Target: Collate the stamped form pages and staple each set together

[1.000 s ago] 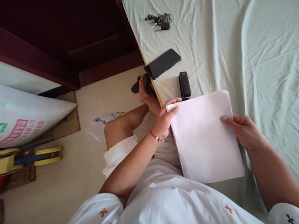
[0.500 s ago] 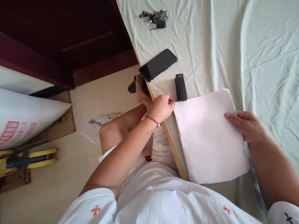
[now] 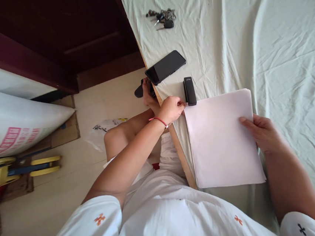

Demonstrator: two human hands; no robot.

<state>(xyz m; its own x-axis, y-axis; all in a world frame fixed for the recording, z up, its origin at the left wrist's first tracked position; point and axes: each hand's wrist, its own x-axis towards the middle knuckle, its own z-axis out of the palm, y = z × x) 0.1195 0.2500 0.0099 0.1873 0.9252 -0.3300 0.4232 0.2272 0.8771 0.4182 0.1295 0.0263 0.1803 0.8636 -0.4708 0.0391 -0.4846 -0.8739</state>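
A stack of white paper [image 3: 224, 145] lies across the near edge of the cloth-covered table. My left hand [image 3: 173, 109] pinches its upper left corner between thumb and fingers. On the right edge my right hand [image 3: 261, 132] grips the sheets, its thumb on top and the other fingers underneath, partly hidden. A black stapler [image 3: 190, 91] lies on the cloth by the top left corner of the paper, its lower end meeting the paper's top edge, just beyond my left fingertips.
A black smartphone [image 3: 166, 67] lies at the table's edge, past the stapler. Farther off is a bunch of keys [image 3: 166, 17]. The wrinkled pale green cloth [image 3: 287, 53] covers the table. On the floor to the left are a large white sack [image 3: 15, 120] and a plastic bag [image 3: 103, 132].
The paper has shifted slightly, its right side moving a little to the right with my right hand. Its top right corner looks sharper and flatter. My left hand stays at the upper left corner.
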